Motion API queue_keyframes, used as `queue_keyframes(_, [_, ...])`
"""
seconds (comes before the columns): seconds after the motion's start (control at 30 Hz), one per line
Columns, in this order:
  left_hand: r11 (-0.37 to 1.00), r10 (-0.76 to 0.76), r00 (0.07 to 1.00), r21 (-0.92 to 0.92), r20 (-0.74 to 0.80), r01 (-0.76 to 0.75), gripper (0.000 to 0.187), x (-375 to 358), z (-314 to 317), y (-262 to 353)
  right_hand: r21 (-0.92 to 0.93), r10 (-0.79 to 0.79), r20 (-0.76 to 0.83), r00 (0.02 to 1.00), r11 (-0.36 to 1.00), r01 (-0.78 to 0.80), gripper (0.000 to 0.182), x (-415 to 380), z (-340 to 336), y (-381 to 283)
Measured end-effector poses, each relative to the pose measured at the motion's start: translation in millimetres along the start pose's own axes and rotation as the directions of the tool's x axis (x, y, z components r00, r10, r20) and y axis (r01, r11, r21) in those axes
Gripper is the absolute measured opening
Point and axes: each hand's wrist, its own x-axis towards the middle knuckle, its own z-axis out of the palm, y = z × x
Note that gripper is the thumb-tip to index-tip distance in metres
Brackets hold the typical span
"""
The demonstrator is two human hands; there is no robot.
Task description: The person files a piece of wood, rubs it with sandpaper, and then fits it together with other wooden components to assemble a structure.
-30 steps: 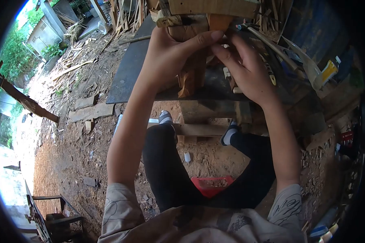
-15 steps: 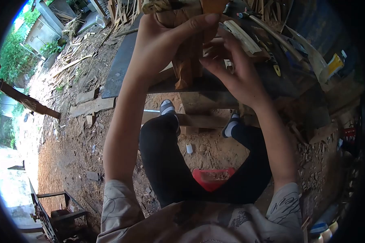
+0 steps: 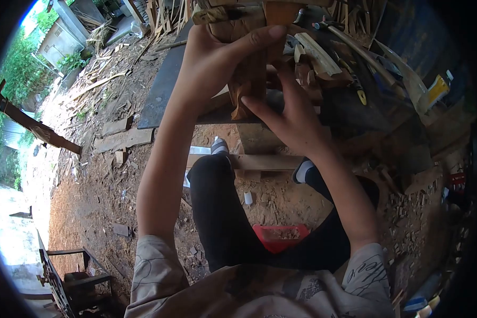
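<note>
1. On the dark workbench (image 3: 167, 85), right at its near edge, stands a tall wooden piece (image 3: 250, 79). It is brown and rough, and it stands upright.
2. The left hand (image 3: 214, 58) is wrapped around the top part of the wooden piece. The thumb lies flat across the front of it, and the other fingers curl round the far side, so the hand grips the wood tight.
3. The right hand (image 3: 289, 119) is lower down, just right of the wooden piece. Its fingers are spread a little and point up, and the fingertips touch the side of the wood. I cannot tell if they pinch anything small.
4. Right of the wooden piece lie small wood blocks (image 3: 312, 71), a pale flat stick (image 3: 319, 52) and a tool with a yellow tip (image 3: 359, 93).
5. Below the workbench sit the person's legs in black trousers (image 3: 222, 212), and a red tray (image 3: 278, 237) rests on the ground between them.
6. The step now looks like holding the wood still while the other hand feels or sets its side.
7. The next move would need a firm grip up top and careful fingers below, so the wood stays standing.
</note>
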Motion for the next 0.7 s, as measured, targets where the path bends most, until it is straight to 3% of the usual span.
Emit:
queue_keyframes(0.13, [0.999,0.032,0.994,-0.001,-0.103,-0.032,0.040,-0.4,12.8,-1.3,-0.059,-0.024,-0.082,0.996,0.998,0.020,0.103,0.1,10.7,8.2])
queue_keyframes(0.2, [0.996,0.062,0.990,-0.062,-0.129,-0.071,0.040,-0.8,18.2,2.0,-0.023,-0.119,-0.169,0.978,0.993,0.117,0.114,4.1,11.6,5.6])
queue_keyframes(0.3, [0.939,0.329,0.937,0.147,-0.116,-0.311,0.038,9.0,6.0,-21.6,-0.118,-0.214,-0.205,0.955,0.974,0.193,0.126,7.8,10.1,0.6])
queue_keyframes(0.4, [0.968,0.223,0.975,0.126,-0.021,-0.219,0.042,1.0,4.1,-10.2,-0.215,-0.238,-0.194,0.952,0.957,0.196,0.130,10.7,15.4,-0.3])
queue_keyframes(0.53, [0.986,0.165,0.986,-0.015,-0.027,-0.166,0.044,-1.7,5.5,-9.0,-0.241,-0.228,-0.254,0.940,0.956,0.167,0.134,14.1,28.5,-8.6])
queue_keyframes(0.7, [0.980,0.195,0.980,-0.027,-0.046,-0.196,0.042,1.2,5.2,-8.6,-0.274,-0.257,-0.305,0.917,0.946,0.174,0.133,22.7,39.8,-12.8])
